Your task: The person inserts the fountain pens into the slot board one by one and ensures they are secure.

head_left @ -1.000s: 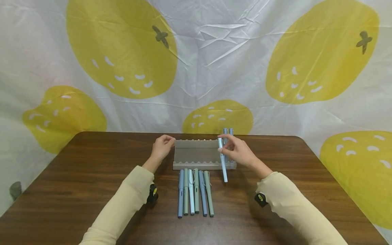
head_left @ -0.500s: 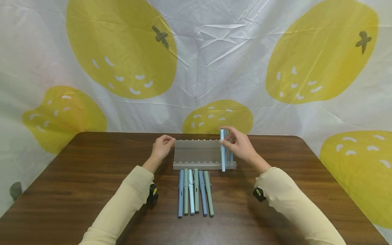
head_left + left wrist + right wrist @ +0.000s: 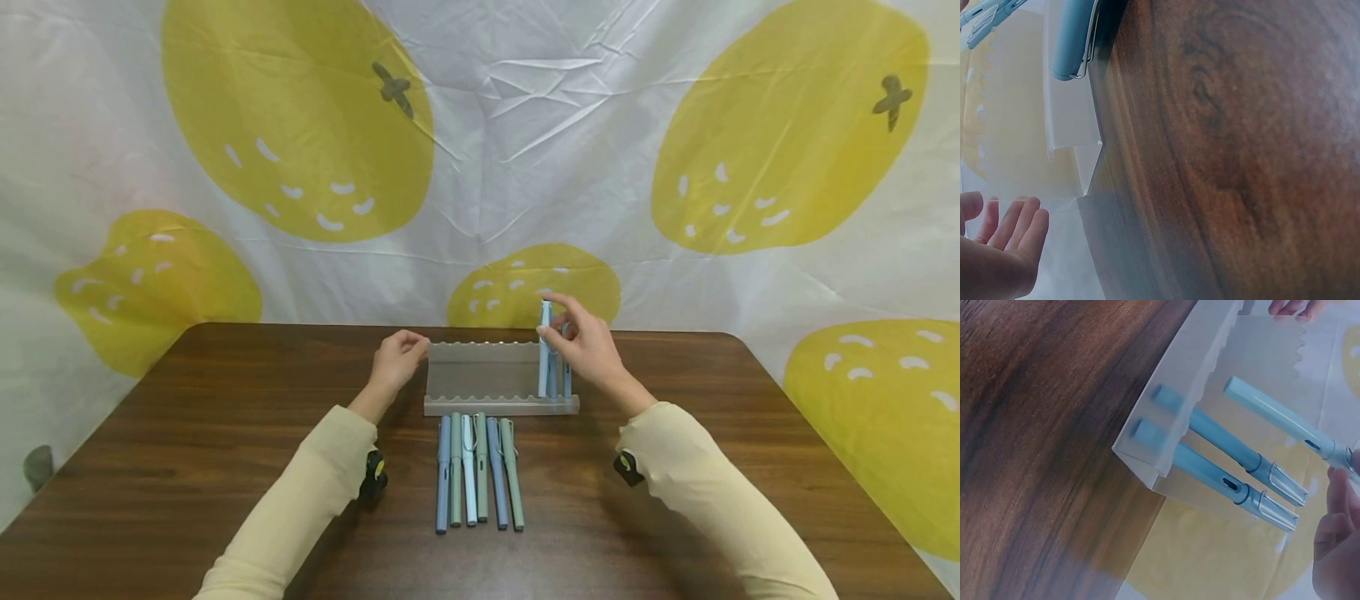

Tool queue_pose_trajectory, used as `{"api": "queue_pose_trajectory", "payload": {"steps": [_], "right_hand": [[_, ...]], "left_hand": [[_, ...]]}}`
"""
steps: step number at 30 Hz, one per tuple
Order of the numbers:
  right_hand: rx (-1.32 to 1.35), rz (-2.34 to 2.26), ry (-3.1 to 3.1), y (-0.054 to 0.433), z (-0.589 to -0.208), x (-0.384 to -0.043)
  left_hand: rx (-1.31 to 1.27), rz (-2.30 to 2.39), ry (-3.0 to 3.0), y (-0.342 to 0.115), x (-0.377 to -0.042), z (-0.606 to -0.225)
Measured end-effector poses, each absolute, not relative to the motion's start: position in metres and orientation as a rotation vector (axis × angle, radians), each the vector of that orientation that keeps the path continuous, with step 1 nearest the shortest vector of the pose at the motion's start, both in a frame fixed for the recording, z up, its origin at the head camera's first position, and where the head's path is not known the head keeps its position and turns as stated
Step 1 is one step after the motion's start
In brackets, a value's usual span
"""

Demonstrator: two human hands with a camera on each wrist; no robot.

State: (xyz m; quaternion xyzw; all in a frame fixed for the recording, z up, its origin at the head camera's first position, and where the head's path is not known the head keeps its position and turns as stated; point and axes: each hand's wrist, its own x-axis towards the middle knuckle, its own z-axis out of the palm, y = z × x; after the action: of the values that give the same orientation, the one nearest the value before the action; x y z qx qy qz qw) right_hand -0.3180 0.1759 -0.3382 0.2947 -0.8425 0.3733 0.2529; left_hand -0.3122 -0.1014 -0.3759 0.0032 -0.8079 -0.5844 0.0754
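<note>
- The right hand (image 3: pixel 592 350) pinched the light-blue capped pen (image 3: pixel 543 362) high on its cap, thumb against the side and forefinger at the top end.
- That pen stood nearly upright, cap up and barrel end down; its long axis ran almost straight up the rack, with the lower end just above the front lip, near the right end.
- The frosted pen rack (image 3: pixel 480 379) stood near the desk's rear edge, between the rear-left and rear-right corners; its scalloped edges lay roughly parallel to that edge.
- The left hand (image 3: pixel 396 367) was at the rack's upper left corner, thumb and fingertips close to the panel edge; whether they pinched it or only touched it, I cannot tell.
- Two blue capped pens (image 3: pixel 1219 478) leaned in the rack's rightmost places, side by side, caps up, barrel ends in the trough; the held pen was just left of them.
- Six more capped pens (image 3: pixel 468 475), blue, green and light blue, lay on the wooden desk (image 3: pixel 225 500) in front of the rack; their caps pointed to the rear edge, and the two rightmost slanted, lower ends toward the desk's right side.
- Behind the rear edge hung a white cloth (image 3: pixel 487 192) printed with yellow lemons; pale-yellow sleeves (image 3: pixel 292 500) covered both forearms.
</note>
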Motion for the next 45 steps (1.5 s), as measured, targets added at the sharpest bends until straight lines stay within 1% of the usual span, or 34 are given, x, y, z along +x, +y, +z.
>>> {"api": "queue_pose_trajectory", "payload": {"steps": [9,19,37,45], "right_hand": [[0.773,0.936,-2.230,0.172,-0.349,-0.320],[0.808,0.908,-2.231,0.171,-0.362,-0.319],[0.887,0.985,-2.274,0.175,-0.365,-0.319],[0.858,1.013,-2.327,0.176,-0.365,-0.318]], "left_hand": [[0.013,-1.735,-2.429,-0.102,-0.313,-0.377],[0.016,-1.742,-2.420,-0.102,-0.313,-0.378],[0.000,-1.744,-2.415,-0.102,-0.313,-0.377],[-0.006,-1.736,-2.429,-0.102,-0.314,-0.377]]}}
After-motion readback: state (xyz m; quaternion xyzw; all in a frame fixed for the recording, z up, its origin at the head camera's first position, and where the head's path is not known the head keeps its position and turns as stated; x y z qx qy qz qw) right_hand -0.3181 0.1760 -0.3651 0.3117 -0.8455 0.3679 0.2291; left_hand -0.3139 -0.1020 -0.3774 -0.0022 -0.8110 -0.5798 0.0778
